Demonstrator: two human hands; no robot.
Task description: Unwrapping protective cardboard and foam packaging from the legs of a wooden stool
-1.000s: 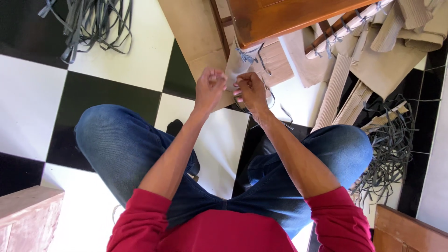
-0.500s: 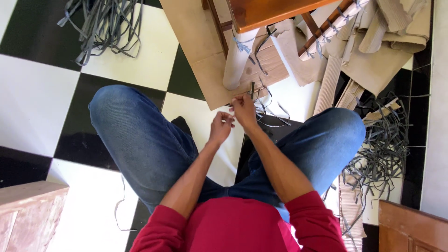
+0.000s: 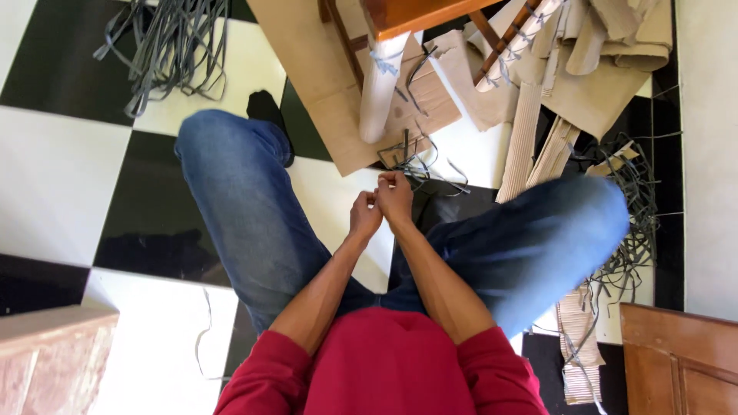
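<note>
You had your left hand (image 3: 364, 217) and right hand (image 3: 395, 197) closed together, apparently pinching a thin grey strap (image 3: 411, 160) trailing from the paper-wrapped wooden furniture leg (image 3: 379, 92) ahead; keeping it taut would have steadied the tie.

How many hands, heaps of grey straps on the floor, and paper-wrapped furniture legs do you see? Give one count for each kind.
Hands: 2 (left hand, right hand)
Grey strap heaps: 2 (upper-left heap, right heap)
Paper-wrapped legs: 2 (near leg, far leg)
Total: 6
</note>
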